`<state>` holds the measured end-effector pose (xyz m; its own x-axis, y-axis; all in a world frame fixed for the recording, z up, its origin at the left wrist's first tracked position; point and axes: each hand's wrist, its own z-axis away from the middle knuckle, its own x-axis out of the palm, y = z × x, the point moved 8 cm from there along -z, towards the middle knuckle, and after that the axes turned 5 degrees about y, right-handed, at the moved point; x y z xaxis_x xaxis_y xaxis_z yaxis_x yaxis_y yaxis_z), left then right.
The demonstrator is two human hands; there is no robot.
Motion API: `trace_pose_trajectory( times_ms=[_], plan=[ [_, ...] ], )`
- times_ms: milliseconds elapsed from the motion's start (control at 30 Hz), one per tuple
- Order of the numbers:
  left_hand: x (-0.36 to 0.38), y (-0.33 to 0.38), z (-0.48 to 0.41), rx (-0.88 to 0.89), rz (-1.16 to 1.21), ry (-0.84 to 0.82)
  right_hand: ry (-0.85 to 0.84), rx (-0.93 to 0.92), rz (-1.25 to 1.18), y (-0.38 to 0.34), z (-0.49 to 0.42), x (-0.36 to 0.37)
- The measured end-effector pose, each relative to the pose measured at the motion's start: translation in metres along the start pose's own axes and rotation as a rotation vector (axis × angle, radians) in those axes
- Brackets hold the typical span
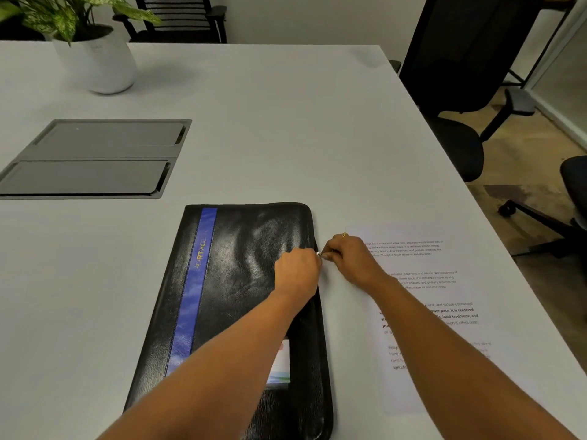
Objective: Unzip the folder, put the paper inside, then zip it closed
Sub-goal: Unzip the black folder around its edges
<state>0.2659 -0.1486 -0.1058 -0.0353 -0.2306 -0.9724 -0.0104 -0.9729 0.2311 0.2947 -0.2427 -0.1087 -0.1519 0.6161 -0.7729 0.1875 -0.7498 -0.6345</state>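
Head view: folder (247, 249) with blue stripe (193, 290) lettered gold "ORTFOL".

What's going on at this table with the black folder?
A person is working on the black folder, which lies flat on the white table. Their left hand holds the folder at its right edge, while the right hand pinches the small metal zipper pull partway along that edge. The printed paper lies on the table just right of the folder, partly under the right forearm. It has not gone in yet, so this looks like the unzipping step.
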Motion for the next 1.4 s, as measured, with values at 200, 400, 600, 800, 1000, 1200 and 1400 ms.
trace_pose_trajectory(
  times_ms=[200, 400, 600, 800, 1000, 1200, 1400],
  plan=[
    [-0.003, -0.008, -0.009, -0.037, -0.005, 0.001, -0.005, -0.032, -0.049, -0.006, 0.025, 0.006],
    [0.000, -0.010, -0.012, -0.037, 0.009, -0.027, -0.003, -0.033, -0.043, -0.008, 0.036, 0.008],
    [-0.009, -0.017, -0.004, -0.075, 0.101, 0.021, 0.007, 0.005, -0.021, -0.005, 0.037, 0.012],
    [-0.029, -0.057, 0.031, -0.089, 0.184, 0.298, -0.107, -0.002, 0.077, -0.010, 0.036, 0.022],
    [-0.014, -0.108, 0.053, -0.185, 0.088, 0.200, -0.279, 0.029, 0.185, -0.009, 0.036, 0.032],
    [-0.001, -0.115, 0.053, -0.186, -0.007, 0.145, -0.391, -0.008, 0.241, -0.014, 0.037, 0.031],
    [-0.001, -0.119, 0.054, -0.244, 0.013, 0.151, -0.402, -0.057, 0.205, -0.012, 0.041, 0.030]
  ],
)
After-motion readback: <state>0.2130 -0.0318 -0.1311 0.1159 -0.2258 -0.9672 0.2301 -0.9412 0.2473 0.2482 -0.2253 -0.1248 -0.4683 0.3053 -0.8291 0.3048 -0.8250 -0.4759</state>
